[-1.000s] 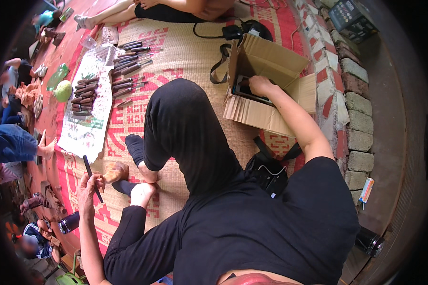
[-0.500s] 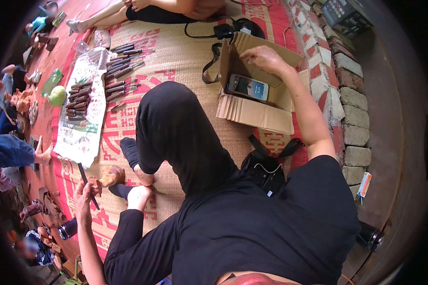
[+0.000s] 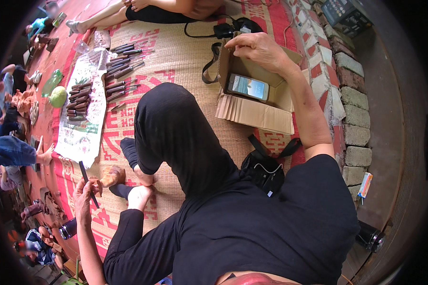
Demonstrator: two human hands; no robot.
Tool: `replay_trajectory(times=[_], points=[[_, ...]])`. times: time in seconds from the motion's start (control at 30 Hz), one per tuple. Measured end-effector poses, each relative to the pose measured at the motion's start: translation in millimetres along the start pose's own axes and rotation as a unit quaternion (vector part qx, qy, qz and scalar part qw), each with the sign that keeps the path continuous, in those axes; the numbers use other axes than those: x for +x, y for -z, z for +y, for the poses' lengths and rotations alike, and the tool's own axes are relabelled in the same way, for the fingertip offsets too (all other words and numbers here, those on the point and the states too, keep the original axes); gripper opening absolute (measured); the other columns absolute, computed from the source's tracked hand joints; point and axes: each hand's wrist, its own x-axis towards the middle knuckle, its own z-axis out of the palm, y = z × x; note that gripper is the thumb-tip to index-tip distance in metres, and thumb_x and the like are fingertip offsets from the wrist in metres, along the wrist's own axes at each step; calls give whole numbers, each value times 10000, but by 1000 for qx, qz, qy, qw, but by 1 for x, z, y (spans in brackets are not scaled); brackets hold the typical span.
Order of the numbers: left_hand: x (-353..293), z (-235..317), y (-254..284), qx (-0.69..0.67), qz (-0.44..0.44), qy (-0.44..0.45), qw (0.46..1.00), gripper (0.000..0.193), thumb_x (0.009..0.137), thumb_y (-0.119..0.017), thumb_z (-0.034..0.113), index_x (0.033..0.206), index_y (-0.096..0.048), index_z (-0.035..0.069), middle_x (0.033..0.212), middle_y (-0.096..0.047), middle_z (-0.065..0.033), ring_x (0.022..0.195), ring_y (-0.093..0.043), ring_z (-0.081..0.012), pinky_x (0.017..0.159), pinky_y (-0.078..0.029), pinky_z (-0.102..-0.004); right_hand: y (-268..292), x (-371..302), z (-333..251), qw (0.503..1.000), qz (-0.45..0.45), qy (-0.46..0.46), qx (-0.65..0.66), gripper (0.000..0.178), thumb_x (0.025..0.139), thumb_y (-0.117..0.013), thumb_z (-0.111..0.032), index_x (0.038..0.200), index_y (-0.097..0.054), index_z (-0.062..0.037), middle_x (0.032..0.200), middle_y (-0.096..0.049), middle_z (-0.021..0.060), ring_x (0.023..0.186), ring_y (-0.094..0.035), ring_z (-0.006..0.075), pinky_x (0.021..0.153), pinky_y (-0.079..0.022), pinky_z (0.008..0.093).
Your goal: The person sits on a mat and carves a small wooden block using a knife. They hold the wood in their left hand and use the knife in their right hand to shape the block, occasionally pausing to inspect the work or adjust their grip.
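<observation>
My left hand (image 3: 83, 202) is closed around a thin, dark, flat bar (image 3: 89, 185) that slants up past the fingers. A small brown wooden-looking piece (image 3: 96, 185) shows beside those fingers; whether they hold it too, I cannot tell. Just past it a tan, carved-looking lump (image 3: 112, 176) lies by my foot. Above an open cardboard box (image 3: 257, 114), my right hand (image 3: 259, 50) has loosely bent, parted fingers, with nothing visible in them. Its fingertips overlap the box's left flap; contact is unclear. A phone (image 3: 248, 87) with a lit screen rests inside the box.
Several dark-handled carving tools (image 3: 81, 99) lie on a white sheet (image 3: 81, 142) and the patterned mat (image 3: 185, 61). A black bag (image 3: 264, 171) sits near my right thigh. A brick edging (image 3: 354, 102) runs along the right. Other people sit at the far side and left.
My right hand has moved slightly up and left over the box, toward its left flap, and the fingers have bent more. The left hand and its dark bar stay put.
</observation>
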Motion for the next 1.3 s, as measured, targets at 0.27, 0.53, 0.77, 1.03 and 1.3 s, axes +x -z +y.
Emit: replay_trajectory(times=[0.27, 0.53, 0.77, 1.03, 1.3], points=[[-5, -8, 5, 11, 24, 9, 1000, 185, 931, -544, 224, 949, -606, 50, 757, -602, -4, 720, -575, -72, 729, -456, -229, -4, 10, -13, 999, 9, 32, -8, 250, 804, -610, -136, 1037, -669, -66, 851, -643, 75, 794, -603, 167, 745, -472, 274], [-7, -24, 16, 1, 23, 16, 1000, 201, 935, -536, 221, 961, -594, 31, 760, -609, -29, 734, -577, -82, 740, -456, -234, -14, 12, -17, 1000, -5, 7, 2, 248, 801, -617, -132, 1034, -670, -61, 847, -647, 77, 796, -606, 160, 755, -475, 268], [-4, -17, 14, -10, 12, 12, 1000, 197, 935, -532, 203, 993, -589, 23, 792, -616, -39, 742, -580, -86, 756, -459, -238, -15, 13, -12, 1000, -2, 10, 4, 237, 790, -607, -177, 990, -689, -80, 916, -683, 88, 814, -647, 223, 776, -500, 301], [-11, -13, 15, 10, 27, 15, 999, 193, 932, -521, 187, 1025, -573, 26, 816, -625, -38, 774, -598, -93, 737, -467, -234, -18, 36, -26, 995, 28, 97, 4, 199, 795, -617, -101, 979, -664, -44, 804, -628, 70, 741, -589, 147, 686, -462, 287], [-15, -8, 27, -48, 22, -43, 998, 242, 929, -513, 221, 1109, -521, 59, 871, -635, -36, 851, -618, -129, 788, -475, -282, -18, 82, -137, 969, -27, 174, 176, 196, 764, -603, -33, 948, -666, -16, 846, -646, 102, 735, -606, 196, 692, -477, 289]])
